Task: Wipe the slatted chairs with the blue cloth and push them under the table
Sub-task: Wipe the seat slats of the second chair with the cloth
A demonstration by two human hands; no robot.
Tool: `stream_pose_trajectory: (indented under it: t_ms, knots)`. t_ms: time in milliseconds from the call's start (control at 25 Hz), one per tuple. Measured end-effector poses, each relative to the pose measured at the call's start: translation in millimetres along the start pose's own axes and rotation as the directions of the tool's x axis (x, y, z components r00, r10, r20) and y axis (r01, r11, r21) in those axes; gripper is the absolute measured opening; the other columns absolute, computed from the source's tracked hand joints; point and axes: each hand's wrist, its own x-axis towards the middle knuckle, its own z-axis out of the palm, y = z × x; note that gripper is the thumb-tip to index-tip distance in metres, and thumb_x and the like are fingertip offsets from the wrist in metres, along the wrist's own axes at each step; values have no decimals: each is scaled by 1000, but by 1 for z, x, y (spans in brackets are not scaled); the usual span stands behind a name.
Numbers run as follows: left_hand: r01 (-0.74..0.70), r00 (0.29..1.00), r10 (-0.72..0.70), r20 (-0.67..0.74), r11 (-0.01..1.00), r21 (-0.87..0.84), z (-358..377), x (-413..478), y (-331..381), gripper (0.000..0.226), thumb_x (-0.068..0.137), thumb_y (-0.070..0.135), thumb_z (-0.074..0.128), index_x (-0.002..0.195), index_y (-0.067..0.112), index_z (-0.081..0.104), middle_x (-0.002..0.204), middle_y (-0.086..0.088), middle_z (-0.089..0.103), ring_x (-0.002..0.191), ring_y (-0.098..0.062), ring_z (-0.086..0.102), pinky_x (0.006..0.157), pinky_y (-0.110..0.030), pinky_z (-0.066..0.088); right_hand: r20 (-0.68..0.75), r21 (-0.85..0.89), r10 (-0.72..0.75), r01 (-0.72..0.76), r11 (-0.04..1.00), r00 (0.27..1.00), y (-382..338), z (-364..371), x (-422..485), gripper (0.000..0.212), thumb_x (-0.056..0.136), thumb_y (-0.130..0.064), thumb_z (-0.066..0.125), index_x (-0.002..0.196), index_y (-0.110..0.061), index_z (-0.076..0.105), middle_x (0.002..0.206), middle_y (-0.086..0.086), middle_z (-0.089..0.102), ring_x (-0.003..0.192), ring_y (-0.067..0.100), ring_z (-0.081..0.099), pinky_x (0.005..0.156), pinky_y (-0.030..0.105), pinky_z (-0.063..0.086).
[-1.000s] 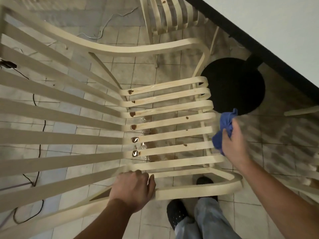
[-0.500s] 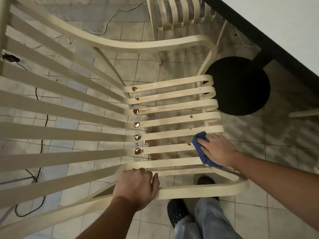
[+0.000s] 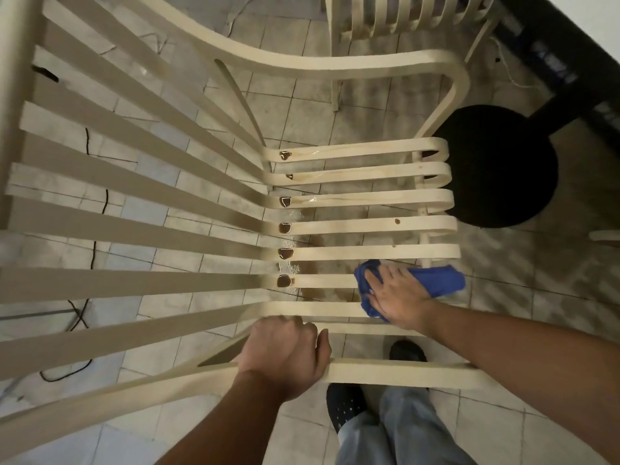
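A cream slatted chair [image 3: 362,226] stands below me, its back slats fanning out to the left. Brown wet spots sit where the seat slats meet the back. My left hand [image 3: 285,354] is closed around the near armrest. My right hand [image 3: 399,297] lies flat on the blue cloth [image 3: 436,280], pressing it onto the near seat slats toward their front ends. A second slatted chair [image 3: 402,15] stands at the top, next to the table [image 3: 570,38] with its dark edge at the upper right.
The table's round black base [image 3: 496,169] rests on the tiled floor just past the chair's front. Dark cables [image 3: 90,250] trail over the tiles at left. My shoes and trouser legs [image 3: 385,424] are under the near armrest. Another chair part [image 3: 604,234] pokes in at right.
My right hand brought the blue cloth from beside the chair's front onto the seat slats and now slides it along them toward the back. My left hand kept its hold on the armrest.
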Motion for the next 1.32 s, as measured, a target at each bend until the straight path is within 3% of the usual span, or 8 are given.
stream_pose_trajectory:
  t_ms: [240, 520, 640, 800, 960, 1120, 1200, 1320]
  knots:
    - [4, 1000, -4, -11, 1000, -9, -1, -1, 0, 63, 101, 51, 18, 88, 18, 70, 78, -3, 66, 65, -21, 58, 67, -34, 52, 35, -8, 12, -11, 1000, 999, -69, -18, 48, 63, 108, -48, 18, 159, -11, 19, 146, 22, 41, 130, 37, 43, 108, 49, 34]
    - [6, 1000, -6, -2, 999, -39, -4, 1, 1, 54, 100, 49, 26, 79, 19, 66, 73, -6, 65, 60, -25, 52, 63, -35, 49, 41, 108, 57, -61, 992, 998, -146, -31, 101, 60, 105, -54, 34, 155, -22, 28, 144, 16, 47, 127, 38, 46, 105, 58, 35]
    - [8, 1000, -7, 8, 999, -46, -4, 1, 1, 57, 100, 49, 23, 80, 18, 67, 75, -8, 66, 62, -27, 54, 64, -37, 48, 43, 134, 79, -84, 987, 996, -124, -33, 88, 56, 102, -63, 29, 152, -36, 27, 148, 11, 44, 128, 40, 46, 100, 61, 36]
    - [16, 1000, -17, -8, 996, -83, -4, -1, 1, 60, 102, 50, 18, 84, 19, 66, 78, -6, 64, 64, -23, 52, 62, -35, 40, 17, 69, 55, -56, 996, 998, -57, -14, 49, 57, 100, -69, 18, 149, -41, 21, 133, 9, 55, 114, 31, 57, 94, 48, 43]
    - [17, 1000, -18, -2, 994, -112, -7, -3, 0, 55, 102, 52, 16, 77, 23, 55, 71, -1, 56, 59, -18, 47, 59, -34, 32, 17, 26, 258, -258, 966, 966, 29, 15, -15, 73, 93, -79, 11, 148, -40, 37, 121, 8, 61, 104, 30, 60, 90, 52, 46]
    - [5, 1000, -5, 6, 995, -97, -6, -4, -1, 60, 103, 51, 13, 78, 21, 58, 67, -1, 55, 56, -16, 49, 57, -31, 35, 116, -76, 312, -305, 949, 943, 60, 20, -52, 82, 87, -73, 6, 158, -36, 21, 145, 12, 42, 122, 31, 45, 90, 47, 47]
    - [-1, 1000, 1, 3, 995, -104, -7, -4, -1, 60, 103, 51, 14, 79, 21, 60, 68, -2, 56, 58, -17, 52, 59, -31, 40, 121, -71, 312, -305, 950, 942, 49, 11, -51, 87, 84, -70, 3, 154, -31, 36, 135, 17, 51, 114, 35, 50, 84, 44, 46]
    - [-9, 1000, 8, -10, 996, -92, -9, -2, 0, 58, 103, 49, 17, 80, 20, 61, 71, -4, 58, 60, -21, 53, 59, -32, 39, 33, -25, 321, -321, 947, 946, 31, 16, -35, 79, 93, -66, 18, 139, -18, 59, 106, 22, 63, 91, 39, 58, 78, 48, 44]
